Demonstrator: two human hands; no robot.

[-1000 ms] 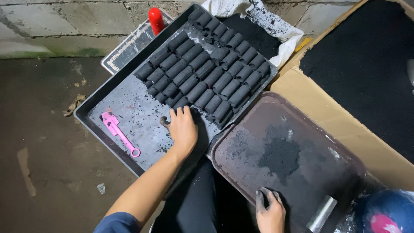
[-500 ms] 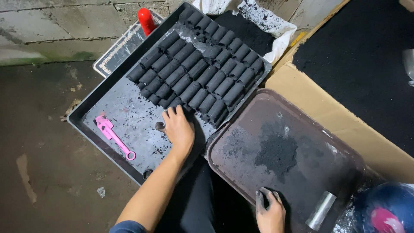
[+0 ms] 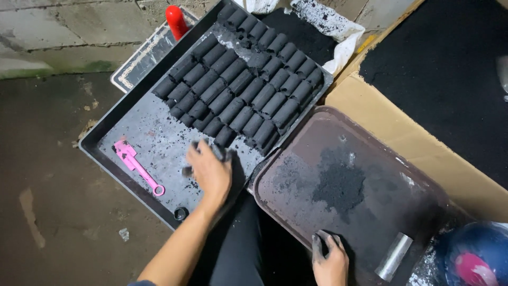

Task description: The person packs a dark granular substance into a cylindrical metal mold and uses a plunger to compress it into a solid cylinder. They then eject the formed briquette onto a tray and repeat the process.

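Observation:
A dark grey tray (image 3: 103,139) lies on the floor with several black cylindrical briquettes (image 3: 243,79) packed in rows across its far half. My left hand (image 3: 207,170), blurred and soot-stained, hovers over the tray's bare near part, just short of the closest briquette (image 3: 225,136); its fingers are apart and I see nothing held. A pink wrench-shaped tool (image 3: 138,167) lies left of that hand. My right hand (image 3: 330,259) rests with spread fingers on the near edge of a brown tray (image 3: 402,175), which carries a patch of black powder (image 3: 338,185).
A short metal tube (image 3: 394,257) lies on the brown tray beside a blue and pink round object (image 3: 471,259). Cardboard (image 3: 423,159) holds a heap of black powder (image 3: 450,69). A white sack (image 3: 328,21), a red-capped object (image 3: 175,21) and a flat tray (image 3: 138,62) sit by the wall.
My left hand has drawn back from the nearest row of briquettes toward me, leaving a briquette at the row's end. The view has shifted slightly. My right hand has stayed put.

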